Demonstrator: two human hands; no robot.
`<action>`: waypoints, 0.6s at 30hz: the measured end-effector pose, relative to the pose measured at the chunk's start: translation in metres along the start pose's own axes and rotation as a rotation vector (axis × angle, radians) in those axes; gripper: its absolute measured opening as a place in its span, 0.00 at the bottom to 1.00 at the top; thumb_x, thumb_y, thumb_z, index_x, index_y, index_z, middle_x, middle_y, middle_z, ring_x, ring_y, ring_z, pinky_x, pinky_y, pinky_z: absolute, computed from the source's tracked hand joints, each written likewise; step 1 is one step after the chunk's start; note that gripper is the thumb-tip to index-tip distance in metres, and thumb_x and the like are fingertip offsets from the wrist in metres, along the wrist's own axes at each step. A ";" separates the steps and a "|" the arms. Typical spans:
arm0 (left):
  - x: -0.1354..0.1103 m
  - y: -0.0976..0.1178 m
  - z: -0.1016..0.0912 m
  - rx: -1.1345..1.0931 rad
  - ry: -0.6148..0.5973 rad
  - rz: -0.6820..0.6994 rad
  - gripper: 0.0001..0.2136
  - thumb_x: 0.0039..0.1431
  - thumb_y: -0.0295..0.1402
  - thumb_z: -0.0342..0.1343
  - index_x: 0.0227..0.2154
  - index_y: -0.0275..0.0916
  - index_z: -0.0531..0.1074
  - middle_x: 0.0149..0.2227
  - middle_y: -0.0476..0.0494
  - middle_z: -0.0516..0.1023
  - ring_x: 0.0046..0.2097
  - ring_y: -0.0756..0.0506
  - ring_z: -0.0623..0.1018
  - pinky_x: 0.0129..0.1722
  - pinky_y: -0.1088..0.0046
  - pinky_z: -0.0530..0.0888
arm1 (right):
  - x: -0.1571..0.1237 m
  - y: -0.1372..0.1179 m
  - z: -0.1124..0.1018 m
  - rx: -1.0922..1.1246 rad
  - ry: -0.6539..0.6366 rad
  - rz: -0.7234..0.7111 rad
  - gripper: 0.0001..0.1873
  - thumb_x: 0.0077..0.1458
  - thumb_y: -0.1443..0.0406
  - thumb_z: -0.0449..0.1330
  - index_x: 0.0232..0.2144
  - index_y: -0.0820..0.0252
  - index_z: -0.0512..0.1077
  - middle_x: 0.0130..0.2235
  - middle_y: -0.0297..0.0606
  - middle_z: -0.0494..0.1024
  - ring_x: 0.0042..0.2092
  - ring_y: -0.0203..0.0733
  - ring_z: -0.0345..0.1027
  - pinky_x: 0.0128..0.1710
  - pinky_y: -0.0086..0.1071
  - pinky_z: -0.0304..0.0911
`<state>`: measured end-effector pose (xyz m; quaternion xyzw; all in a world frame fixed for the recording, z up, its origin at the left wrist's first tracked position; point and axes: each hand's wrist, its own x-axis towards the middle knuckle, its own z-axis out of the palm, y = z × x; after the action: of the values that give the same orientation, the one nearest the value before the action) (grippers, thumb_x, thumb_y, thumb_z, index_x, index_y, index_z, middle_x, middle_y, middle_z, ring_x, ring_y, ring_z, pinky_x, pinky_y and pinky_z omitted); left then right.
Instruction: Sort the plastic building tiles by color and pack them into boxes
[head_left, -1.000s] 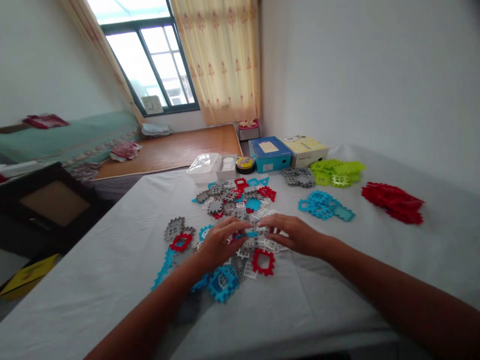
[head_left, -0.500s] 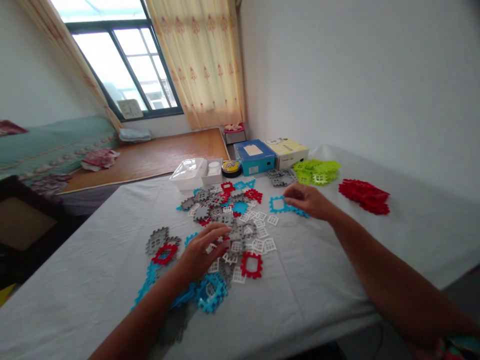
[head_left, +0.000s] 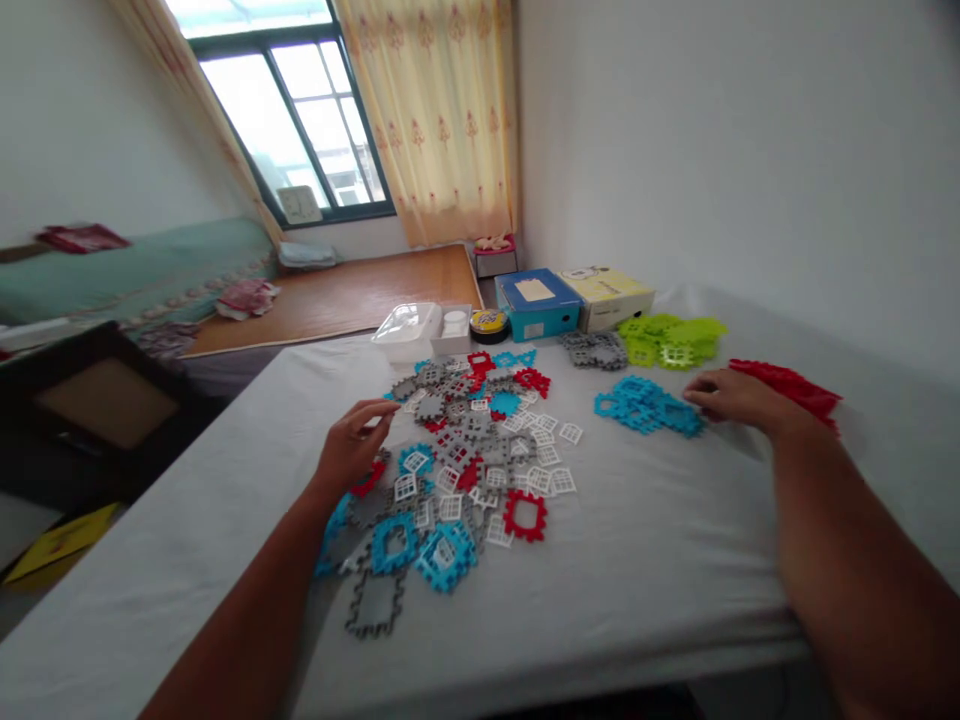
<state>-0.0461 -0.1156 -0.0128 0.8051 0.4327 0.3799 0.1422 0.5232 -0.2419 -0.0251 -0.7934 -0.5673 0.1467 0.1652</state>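
While the left hand, fingers parted, overhangs mixed pieces, the right hand reaches the blue pile's edge, grip unclear.

Scattered pieces on table, piles to their right; boxes behind

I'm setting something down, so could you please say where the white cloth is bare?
White cloth lies bare right of the nearest red notched plastic frame, below the blue plastic pile, and left of the left hand. Grey, blue, red and white plastic pieces crowd the middle.
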 end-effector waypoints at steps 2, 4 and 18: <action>0.000 -0.007 -0.005 -0.007 -0.036 -0.050 0.19 0.58 0.48 0.52 0.40 0.38 0.77 0.44 0.40 0.79 0.45 0.43 0.78 0.37 0.69 0.79 | 0.004 -0.007 0.005 -0.073 0.099 0.005 0.18 0.53 0.54 0.52 0.34 0.62 0.74 0.37 0.46 0.80 0.33 0.44 0.73 0.35 0.34 0.64; -0.001 -0.011 -0.007 -0.023 -0.151 -0.075 0.19 0.58 0.48 0.52 0.39 0.39 0.77 0.42 0.41 0.80 0.43 0.43 0.79 0.38 0.67 0.78 | 0.008 -0.016 0.011 -0.101 0.160 -0.037 0.19 0.55 0.53 0.51 0.38 0.59 0.73 0.41 0.44 0.79 0.37 0.46 0.73 0.36 0.35 0.62; -0.014 0.009 -0.004 0.164 -0.602 0.149 0.30 0.52 0.36 0.60 0.60 0.47 0.63 0.52 0.41 0.71 0.51 0.42 0.74 0.50 0.66 0.72 | 0.000 -0.059 0.033 -0.112 0.135 -0.283 0.18 0.56 0.53 0.52 0.38 0.56 0.74 0.37 0.41 0.78 0.36 0.45 0.70 0.38 0.35 0.60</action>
<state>-0.0483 -0.1325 -0.0117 0.9197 0.3401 0.0977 0.1703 0.4588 -0.2205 -0.0296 -0.7216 -0.6682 0.0367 0.1774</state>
